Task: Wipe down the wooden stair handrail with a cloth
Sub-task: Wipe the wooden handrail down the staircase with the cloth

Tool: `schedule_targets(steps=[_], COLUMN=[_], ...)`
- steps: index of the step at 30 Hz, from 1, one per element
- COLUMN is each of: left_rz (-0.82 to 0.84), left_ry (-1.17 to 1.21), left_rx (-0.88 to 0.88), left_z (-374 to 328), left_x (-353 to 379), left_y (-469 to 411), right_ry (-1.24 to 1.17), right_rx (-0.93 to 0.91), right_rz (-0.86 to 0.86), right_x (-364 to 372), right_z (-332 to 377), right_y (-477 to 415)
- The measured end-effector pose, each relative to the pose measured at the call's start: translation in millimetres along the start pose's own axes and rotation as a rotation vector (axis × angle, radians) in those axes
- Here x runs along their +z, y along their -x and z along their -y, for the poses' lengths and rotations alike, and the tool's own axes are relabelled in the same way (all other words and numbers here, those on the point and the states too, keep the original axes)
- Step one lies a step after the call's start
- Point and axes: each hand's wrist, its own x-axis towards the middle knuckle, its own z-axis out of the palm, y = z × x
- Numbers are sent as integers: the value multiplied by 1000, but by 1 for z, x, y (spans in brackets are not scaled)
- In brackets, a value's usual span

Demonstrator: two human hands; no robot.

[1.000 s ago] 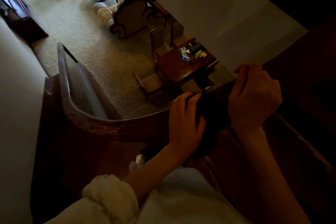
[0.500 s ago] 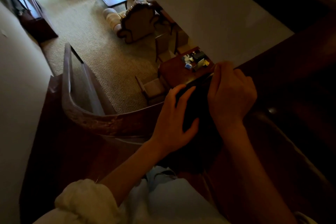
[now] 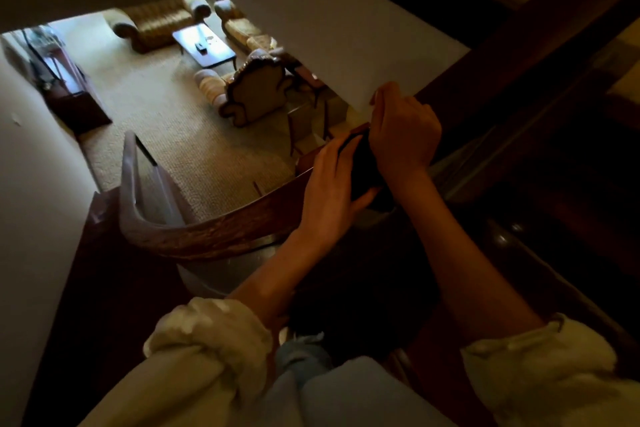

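Your left hand (image 3: 330, 184) and right hand (image 3: 405, 130) both clasp the dark cloth (image 3: 362, 163) wrapped over the curved brown wooden handrail (image 3: 214, 239); likely mid-task, with the lower curve seemingly left to wipe

A home: curved wooden handrail (image 3: 207, 239) above a carpeted lounge with sofa (image 3: 156, 24), coffee table (image 3: 204, 47), armchair (image 3: 254, 94).
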Motion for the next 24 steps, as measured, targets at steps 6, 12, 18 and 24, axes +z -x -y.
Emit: schedule_targets(steps=[6,12,18,24], left_rz=[1,-22,-105,-101], left_ry=[-156,-158,-21,-120], left_rx=[-22,-101,31,87], left_z=[75,79,-19,69], left_x=[-20,-24,15,-10], left_y=[78,89,8,70], right_ry=[-50,-17,-64,-63], right_rx=[0,10,-1,-11], right_rz=[-33,-33,-83,-28], right_x=[0,0,-4,-3], right_z=[2,4,-1,2], right_y=[-1,-1,-3,-1])
